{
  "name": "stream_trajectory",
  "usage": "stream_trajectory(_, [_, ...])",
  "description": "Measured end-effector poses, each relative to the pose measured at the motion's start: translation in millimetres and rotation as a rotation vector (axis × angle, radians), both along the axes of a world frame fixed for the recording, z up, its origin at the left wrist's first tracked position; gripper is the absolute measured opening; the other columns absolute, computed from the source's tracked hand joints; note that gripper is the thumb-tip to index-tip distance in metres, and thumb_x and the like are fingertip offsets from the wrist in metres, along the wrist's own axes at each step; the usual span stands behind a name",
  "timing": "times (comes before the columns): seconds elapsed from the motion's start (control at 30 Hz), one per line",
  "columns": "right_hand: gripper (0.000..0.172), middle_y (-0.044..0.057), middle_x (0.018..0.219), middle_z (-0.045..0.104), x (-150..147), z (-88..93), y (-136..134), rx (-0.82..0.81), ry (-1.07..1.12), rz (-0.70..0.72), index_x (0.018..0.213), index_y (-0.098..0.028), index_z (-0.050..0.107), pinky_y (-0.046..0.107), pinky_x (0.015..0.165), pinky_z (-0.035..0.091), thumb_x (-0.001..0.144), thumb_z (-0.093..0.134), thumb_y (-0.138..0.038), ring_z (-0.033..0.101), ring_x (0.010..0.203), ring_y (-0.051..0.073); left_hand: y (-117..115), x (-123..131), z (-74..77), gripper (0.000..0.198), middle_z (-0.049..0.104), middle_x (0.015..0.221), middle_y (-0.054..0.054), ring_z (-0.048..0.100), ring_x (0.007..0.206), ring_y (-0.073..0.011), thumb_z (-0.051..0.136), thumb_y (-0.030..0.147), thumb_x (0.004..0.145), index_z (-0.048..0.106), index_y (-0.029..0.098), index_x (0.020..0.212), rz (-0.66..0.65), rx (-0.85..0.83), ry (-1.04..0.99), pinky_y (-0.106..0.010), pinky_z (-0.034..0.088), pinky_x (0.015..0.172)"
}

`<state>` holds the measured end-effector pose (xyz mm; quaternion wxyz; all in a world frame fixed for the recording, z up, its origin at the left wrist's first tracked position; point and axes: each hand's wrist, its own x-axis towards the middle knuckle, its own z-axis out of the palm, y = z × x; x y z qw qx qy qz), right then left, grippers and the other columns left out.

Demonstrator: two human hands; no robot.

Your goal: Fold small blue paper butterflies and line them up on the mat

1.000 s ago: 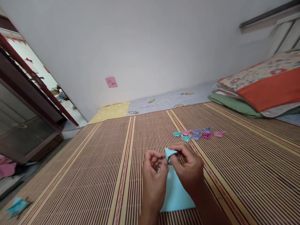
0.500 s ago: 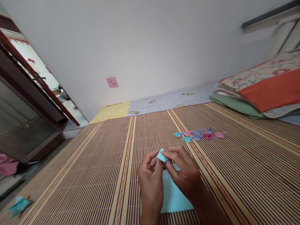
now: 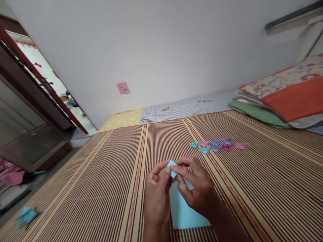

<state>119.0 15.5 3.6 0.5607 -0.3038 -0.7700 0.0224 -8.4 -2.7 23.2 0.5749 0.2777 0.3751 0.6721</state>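
left hand (image 3: 157, 193) and right hand (image 3: 198, 185): together, both pinching folded paper (image 3: 173, 163) | folded paper: between fingertips, near blue sheet (image 3: 188, 213) | blue sheet: on striped mat (image 3: 101, 178) | paper shapes (image 3: 215, 148): beyond hands

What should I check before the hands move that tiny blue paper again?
1. Left hand has a grip on the paper: ok, pinched between thumb and finger.
2. Right hand on the paper too: ok.
3. Paper's folds lined up: cannot tell, fingers hide part of it.
4. Sheet lying on the mat: ok, though the hands cover part of it.
5. Eight little shapes apart from the hands: ok, they lie farther off on the mat.
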Motion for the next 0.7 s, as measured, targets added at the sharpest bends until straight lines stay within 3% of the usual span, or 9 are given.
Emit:
stream_trajectory(0.17, [0.022, 0.009, 0.107, 0.061, -3.3, 5.8, -3.4, -0.085, 0.160, 0.043, 0.103, -0.020, 0.068, 0.037, 0.086, 0.053, 0.089, 0.058, -0.006, 0.061, 0.102, 0.022, 1.4, 0.6, -5.3, 0.027, 0.077, 0.085, -0.006, 0.070, 0.076, -0.0137, 0.084, 0.027, 0.074, 0.075, 0.016, 0.097, 0.044, 0.061, 0.059, -0.022, 0.055, 0.070])
stream_trajectory(0.3, [0.008, 0.004, 0.091, 0.064, -6.6, 6.3, -3.3, -0.245, 0.326, -0.021, 0.096, -0.021, 0.064, 0.033, 0.075, 0.054, 0.089, 0.066, -0.017, 0.064, 0.085, 0.019, -1.3, 2.6, -6.7, 0.025, 0.078, 0.091, -0.005, 0.072, 0.082, -0.0143, 0.082, 0.025, 0.078, 0.074, 0.017, 0.100, 0.159, 0.102, 0.169, -0.022, 0.056, 0.076])
stream_trajectory(0.47, [0.014, 0.004, 0.090, 0.071, -8.1, 4.4, -4.0, -0.634, 0.495, 0.172, 0.099, -0.021, 0.066, 0.031, 0.074, 0.056, 0.091, 0.068, -0.031, 0.069, 0.083, 0.019, -5.5, 8.7, -4.0, 0.023, 0.078, 0.101, -0.008, 0.074, 0.092, -0.0188, 0.081, 0.026, 0.080, 0.074, 0.017, 0.100, 0.279, 0.147, 0.258, -0.026, 0.058, 0.080])
stream_trajectory(0.7, [0.019, 0.003, 0.083, 0.070, -9.6, 5.2, -2.5, -0.757, 0.577, 0.301, 0.087, -0.019, 0.067, 0.030, 0.073, 0.053, 0.090, 0.069, -0.037, 0.067, 0.079, 0.018, -7.0, 12.3, -2.0, 0.021, 0.077, 0.105, -0.006, 0.073, 0.099, -0.0191, 0.079, 0.026, 0.081, 0.073, 0.020, 0.100, 0.276, 0.169, 0.299, -0.027, 0.057, 0.084])
